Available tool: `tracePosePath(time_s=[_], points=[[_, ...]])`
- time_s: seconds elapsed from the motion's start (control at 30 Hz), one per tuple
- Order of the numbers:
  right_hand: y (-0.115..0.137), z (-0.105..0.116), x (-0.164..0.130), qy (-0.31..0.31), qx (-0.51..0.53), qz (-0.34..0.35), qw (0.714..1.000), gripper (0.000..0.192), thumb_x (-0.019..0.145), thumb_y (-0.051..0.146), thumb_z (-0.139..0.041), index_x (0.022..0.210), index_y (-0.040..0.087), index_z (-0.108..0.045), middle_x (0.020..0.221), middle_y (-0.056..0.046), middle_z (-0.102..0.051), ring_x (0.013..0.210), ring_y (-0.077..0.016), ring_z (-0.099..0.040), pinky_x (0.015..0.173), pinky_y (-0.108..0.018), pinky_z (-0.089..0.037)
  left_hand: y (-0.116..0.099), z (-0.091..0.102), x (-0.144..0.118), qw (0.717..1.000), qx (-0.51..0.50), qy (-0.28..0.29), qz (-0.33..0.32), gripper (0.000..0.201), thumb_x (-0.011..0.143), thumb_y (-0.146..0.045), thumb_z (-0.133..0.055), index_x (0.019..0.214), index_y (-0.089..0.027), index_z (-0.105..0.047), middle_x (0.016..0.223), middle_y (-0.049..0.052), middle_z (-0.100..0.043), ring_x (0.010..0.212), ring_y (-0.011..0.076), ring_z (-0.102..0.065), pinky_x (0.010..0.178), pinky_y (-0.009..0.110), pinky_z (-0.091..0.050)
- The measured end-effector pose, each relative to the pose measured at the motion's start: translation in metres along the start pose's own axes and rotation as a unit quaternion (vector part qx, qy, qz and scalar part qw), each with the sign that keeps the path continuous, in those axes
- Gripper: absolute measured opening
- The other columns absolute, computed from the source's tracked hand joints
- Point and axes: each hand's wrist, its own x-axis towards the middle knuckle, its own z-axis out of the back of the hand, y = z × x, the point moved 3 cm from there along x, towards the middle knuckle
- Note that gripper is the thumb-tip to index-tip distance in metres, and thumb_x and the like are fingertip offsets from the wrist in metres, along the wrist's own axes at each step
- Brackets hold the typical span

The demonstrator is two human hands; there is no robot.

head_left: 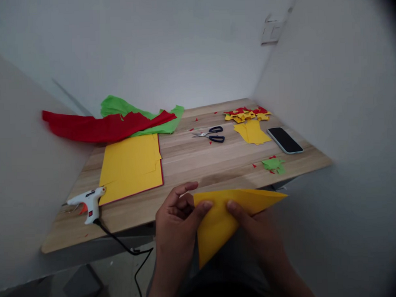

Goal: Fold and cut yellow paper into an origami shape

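A folded yellow paper sheet (220,221) is held between both hands, in front of the near edge of the wooden table (192,161). My left hand (176,223) pinches its left corner with the thumb on top. My right hand (252,226) grips it from the right, thumb pressed on the fold. The paper forms a pointed triangle reaching right.
On the table lie a stack of yellow sheets (132,166), a white glue gun (87,202) with a black cord, scissors (212,134), a phone (284,140), red and green crepe paper (112,123), yellow cut pieces (252,131) and green scraps (274,164). White walls enclose three sides.
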Motion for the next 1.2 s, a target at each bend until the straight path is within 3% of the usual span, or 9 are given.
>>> tracePosePath(time_s=[0.17,0.27,0.4,0.47,0.53,0.67,0.9,1.2], points=[[-0.003,-0.002,-0.003,-0.007,0.014,-0.002,1.000,0.041,0.071,0.044,-0.082,0.106,0.025,-0.074,0.096,-0.007,-0.078,0.091,-0.0311,-0.074,0.080,-0.040,-0.063,-0.003,-0.002,-0.003,1.000,-0.004,-0.003,-0.010,0.040,0.062,-0.024,-0.084,0.098,-0.020,-0.068,0.056,-0.008,-0.051,0.052,0.0074,-0.049,0.052,0.017,-0.044],[-0.002,-0.002,-0.006,-0.036,0.005,0.012,0.999,0.040,0.072,0.044,-0.081,0.104,0.023,-0.071,0.092,-0.006,-0.077,0.085,-0.0269,-0.074,0.075,-0.037,-0.063,-0.004,-0.001,-0.003,1.000,0.005,-0.010,-0.029,0.038,0.062,-0.022,-0.084,0.096,-0.020,-0.068,0.056,-0.010,-0.045,0.050,0.0053,-0.044,0.049,0.015,-0.039],[0.012,0.011,-0.001,-0.078,-0.031,0.156,0.984,0.040,0.077,0.032,-0.078,0.113,0.030,-0.062,0.093,0.000,-0.072,0.077,-0.0156,-0.070,0.066,-0.025,-0.059,-0.006,0.002,0.002,0.998,0.032,-0.012,-0.049,0.035,0.063,-0.019,-0.083,0.095,-0.020,-0.069,0.057,-0.011,-0.043,0.051,0.0037,-0.040,0.049,0.012,-0.035],[0.023,0.020,0.005,-0.064,-0.059,0.234,0.968,0.041,0.079,0.026,-0.076,0.116,0.032,-0.060,0.090,0.002,-0.071,0.080,-0.0144,-0.069,0.067,-0.023,-0.057,-0.007,0.004,0.004,0.998,0.039,-0.012,-0.056,0.037,0.063,-0.018,-0.083,0.097,-0.020,-0.069,0.058,-0.011,-0.044,0.052,0.0034,-0.040,0.051,0.012,-0.035],[0.030,0.028,0.011,-0.043,-0.115,0.264,0.957,0.028,0.081,0.024,-0.073,0.107,0.030,-0.065,0.085,0.002,-0.070,0.078,-0.0137,-0.067,0.065,-0.022,-0.056,-0.007,0.005,0.006,0.997,0.044,-0.015,-0.062,0.037,0.063,-0.018,-0.083,0.097,-0.020,-0.069,0.059,-0.010,-0.045,0.052,0.0035,-0.041,0.051,0.012,-0.036],[0.038,0.037,0.014,-0.034,-0.239,0.257,0.936,0.004,0.083,0.026,-0.071,0.082,0.025,-0.068,0.078,0.002,-0.068,0.069,-0.0121,-0.063,0.057,-0.020,-0.050,-0.007,0.002,0.006,0.997,0.051,-0.013,-0.062,0.035,0.063,-0.018,-0.082,0.096,-0.020,-0.069,0.060,-0.010,-0.045,0.052,0.0039,-0.042,0.050,0.013,-0.036],[0.042,0.038,0.009,-0.012,-0.267,0.217,0.939,0.015,0.084,0.030,-0.069,0.073,0.023,-0.063,0.073,0.002,-0.064,0.061,-0.0118,-0.057,0.052,-0.022,-0.047,-0.012,0.000,0.001,0.997,0.052,-0.005,-0.063,0.037,0.063,-0.019,-0.083,0.097,-0.021,-0.069,0.061,-0.010,-0.046,0.053,0.0038,-0.043,0.051,0.012,-0.037],[0.048,0.035,0.007,-0.007,-0.260,0.276,0.925,0.014,0.083,0.022,-0.069,0.071,0.023,-0.061,0.075,0.002,-0.065,0.069,-0.0124,-0.061,0.058,-0.021,-0.048,-0.015,0.001,-0.002,0.996,0.062,-0.006,-0.069,0.032,0.062,-0.017,-0.082,0.092,-0.022,-0.070,0.058,-0.010,-0.044,0.050,0.0038,-0.040,0.048,0.012,-0.034]])
